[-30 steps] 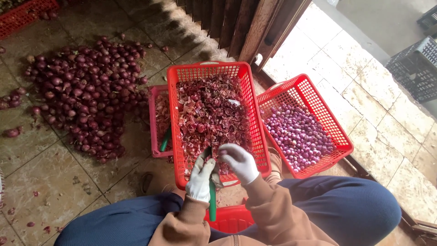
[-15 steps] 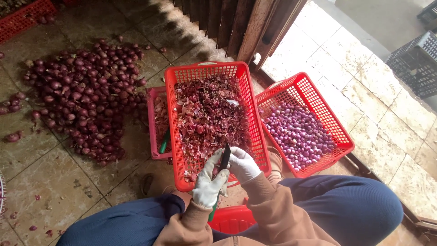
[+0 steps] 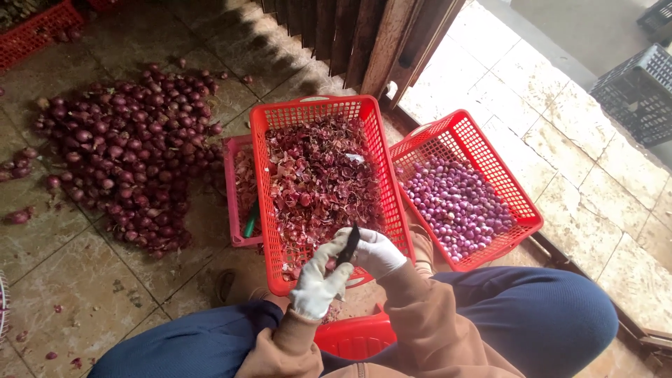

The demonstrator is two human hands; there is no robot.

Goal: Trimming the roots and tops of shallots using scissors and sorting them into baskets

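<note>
My gloved left hand (image 3: 318, 280) gripped a dark knife (image 3: 348, 246), right hand (image 3: 378, 252) cupped closed beside it, contents hidden, red basket of peelings (image 3: 378, 140) just beyond, peeled shallots (image 3: 451, 203) to the right

Knife (image 3: 348, 246) now upright between gloved hands

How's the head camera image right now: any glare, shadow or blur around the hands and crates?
Head view: daylight washes out the tiled floor at upper right; the unpeeled onion pile lies in dimmer shade; the gloved left hand and right hand look sharp, though the dark knife shows little detail.
</note>
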